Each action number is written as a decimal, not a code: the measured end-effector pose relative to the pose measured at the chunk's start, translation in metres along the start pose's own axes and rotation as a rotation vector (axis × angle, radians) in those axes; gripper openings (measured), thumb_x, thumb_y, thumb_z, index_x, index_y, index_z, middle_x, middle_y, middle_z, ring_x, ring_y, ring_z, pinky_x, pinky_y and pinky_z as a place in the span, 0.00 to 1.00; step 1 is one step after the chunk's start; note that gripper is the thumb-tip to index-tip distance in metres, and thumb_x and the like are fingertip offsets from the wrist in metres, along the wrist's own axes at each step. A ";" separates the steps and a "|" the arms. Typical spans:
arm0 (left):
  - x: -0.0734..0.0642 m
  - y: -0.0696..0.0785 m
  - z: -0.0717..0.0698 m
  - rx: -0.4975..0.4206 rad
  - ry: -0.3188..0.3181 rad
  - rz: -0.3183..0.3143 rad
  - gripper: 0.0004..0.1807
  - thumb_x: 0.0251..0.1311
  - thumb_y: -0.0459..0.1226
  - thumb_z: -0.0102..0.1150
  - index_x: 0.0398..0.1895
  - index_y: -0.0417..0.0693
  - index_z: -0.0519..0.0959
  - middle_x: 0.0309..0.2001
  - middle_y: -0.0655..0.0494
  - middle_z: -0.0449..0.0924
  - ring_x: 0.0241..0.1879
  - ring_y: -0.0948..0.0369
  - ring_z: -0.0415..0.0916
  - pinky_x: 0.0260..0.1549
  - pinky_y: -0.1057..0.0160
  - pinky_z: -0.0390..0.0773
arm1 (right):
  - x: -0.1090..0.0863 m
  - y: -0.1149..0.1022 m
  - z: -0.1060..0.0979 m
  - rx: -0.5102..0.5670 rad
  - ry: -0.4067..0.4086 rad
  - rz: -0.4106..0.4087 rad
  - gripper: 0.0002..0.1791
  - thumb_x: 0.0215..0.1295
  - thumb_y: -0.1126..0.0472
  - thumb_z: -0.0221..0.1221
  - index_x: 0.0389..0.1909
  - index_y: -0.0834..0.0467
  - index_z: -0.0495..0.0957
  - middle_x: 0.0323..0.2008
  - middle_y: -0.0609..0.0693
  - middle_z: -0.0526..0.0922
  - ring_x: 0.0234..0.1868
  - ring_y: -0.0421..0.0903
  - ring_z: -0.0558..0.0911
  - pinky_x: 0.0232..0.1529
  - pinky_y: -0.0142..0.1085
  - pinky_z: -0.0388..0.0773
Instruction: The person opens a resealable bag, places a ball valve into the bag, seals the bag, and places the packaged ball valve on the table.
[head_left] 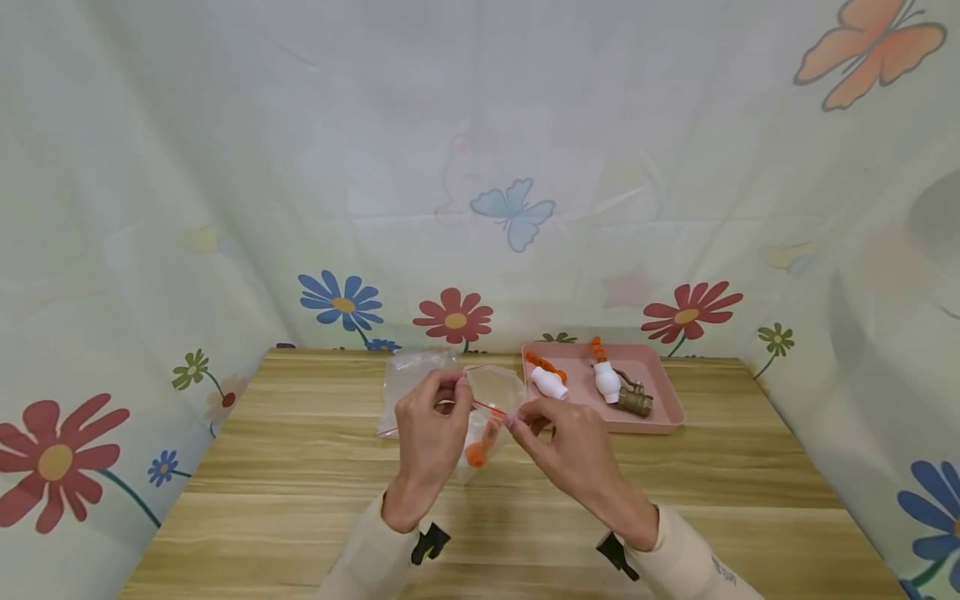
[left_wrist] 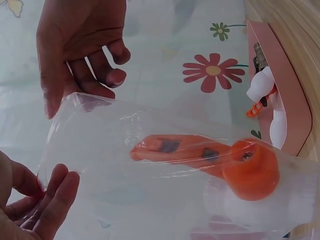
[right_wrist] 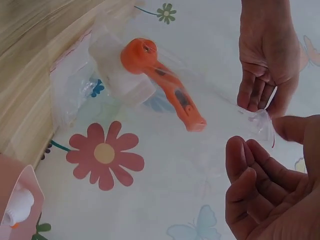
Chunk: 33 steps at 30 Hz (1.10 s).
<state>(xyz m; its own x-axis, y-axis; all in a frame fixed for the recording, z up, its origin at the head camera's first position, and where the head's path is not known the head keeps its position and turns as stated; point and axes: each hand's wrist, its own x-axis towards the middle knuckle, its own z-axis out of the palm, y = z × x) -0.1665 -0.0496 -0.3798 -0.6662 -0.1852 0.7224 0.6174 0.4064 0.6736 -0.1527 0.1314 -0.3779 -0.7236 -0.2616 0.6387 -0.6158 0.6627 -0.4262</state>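
Note:
My left hand (head_left: 432, 429) and right hand (head_left: 576, 442) pinch opposite ends of the red-lined mouth of a clear zip bag (head_left: 497, 385), held up above the table. Inside the bag hangs a white plastic valve (right_wrist: 117, 80) with an orange handle (left_wrist: 250, 170), low in the bag and seen through the film. In the left wrist view the left thumb and fingers grip the red seal at one corner. The right wrist view has the right thumb and fingertips at the other end of the seal, though the exact contact is partly hidden.
A pink tray (head_left: 667, 400) stands at the back right. It holds white valves (head_left: 607, 382) with orange handles and a brass valve (head_left: 636, 402). Flat clear bags (head_left: 401, 379) lie behind the left hand on the wooden table (head_left: 300, 467). A flowered cloth (head_left: 375, 167) hangs around the table.

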 end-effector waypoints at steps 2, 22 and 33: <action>0.000 -0.001 0.000 -0.006 0.007 0.002 0.04 0.61 0.29 0.60 0.32 0.36 0.82 0.25 0.49 0.84 0.22 0.63 0.82 0.24 0.70 0.81 | 0.000 -0.002 -0.001 0.035 -0.018 0.018 0.06 0.57 0.55 0.69 0.27 0.51 0.83 0.21 0.40 0.83 0.22 0.35 0.80 0.24 0.25 0.72; -0.002 -0.001 -0.003 -0.055 -0.007 -0.027 0.04 0.63 0.31 0.59 0.32 0.39 0.82 0.24 0.52 0.83 0.21 0.64 0.82 0.24 0.69 0.82 | 0.006 0.000 0.001 0.110 0.018 0.071 0.03 0.60 0.60 0.68 0.29 0.55 0.86 0.22 0.42 0.85 0.23 0.32 0.77 0.25 0.29 0.76; -0.002 -0.003 -0.010 -0.074 -0.042 -0.065 0.05 0.63 0.30 0.59 0.30 0.44 0.81 0.20 0.55 0.80 0.16 0.66 0.77 0.19 0.71 0.78 | 0.019 0.005 -0.010 0.074 0.123 -0.122 0.07 0.51 0.67 0.71 0.31 0.57 0.86 0.24 0.46 0.86 0.22 0.34 0.78 0.26 0.30 0.77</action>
<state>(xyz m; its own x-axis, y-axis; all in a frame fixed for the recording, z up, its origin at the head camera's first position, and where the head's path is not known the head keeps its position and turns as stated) -0.1629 -0.0592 -0.3815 -0.7220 -0.1703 0.6706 0.6004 0.3276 0.7295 -0.1659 0.1369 -0.3616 -0.6013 -0.2465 0.7600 -0.7214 0.5765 -0.3838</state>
